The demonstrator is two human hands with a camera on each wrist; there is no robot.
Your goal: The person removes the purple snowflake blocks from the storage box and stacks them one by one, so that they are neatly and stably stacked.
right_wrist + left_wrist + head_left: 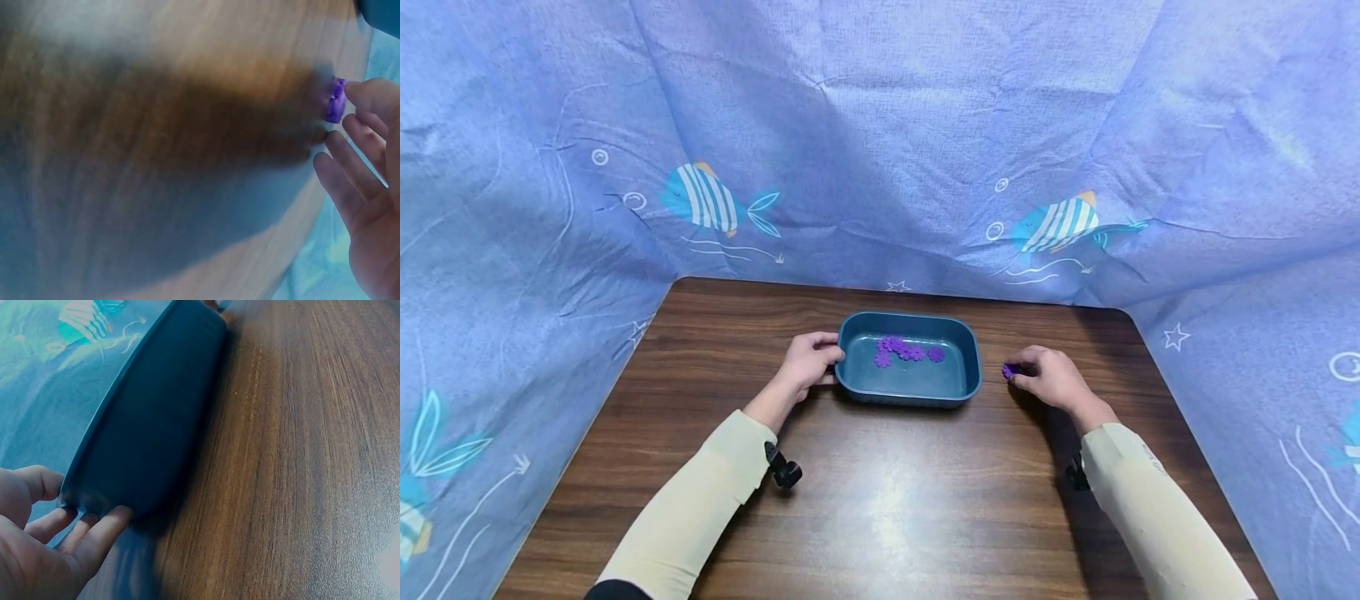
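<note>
At the left end of a dark teal plastic basin [895, 396], my left hand [808, 362] holds the wall, thumb at the rim and fingers against the outside. The left wrist view shows the basin's outer side [147, 406] with those fingertips [119, 515] touching it. Several purple notched discs [882, 359] lie loose on the basin floor, most of them toward the back. Right of the basin, my right hand [1051, 379] pinches another purple notched disc [1008, 371] between thumb and fingers. It appears edge-on in the right wrist view, close over the table.
Everything stands on a brown wood-grain table [880, 500] with rounded back corners. A blue cloth [910, 150] printed with fish hangs behind it and along both sides. Small black devices [784, 471] are strapped at both wrists.
</note>
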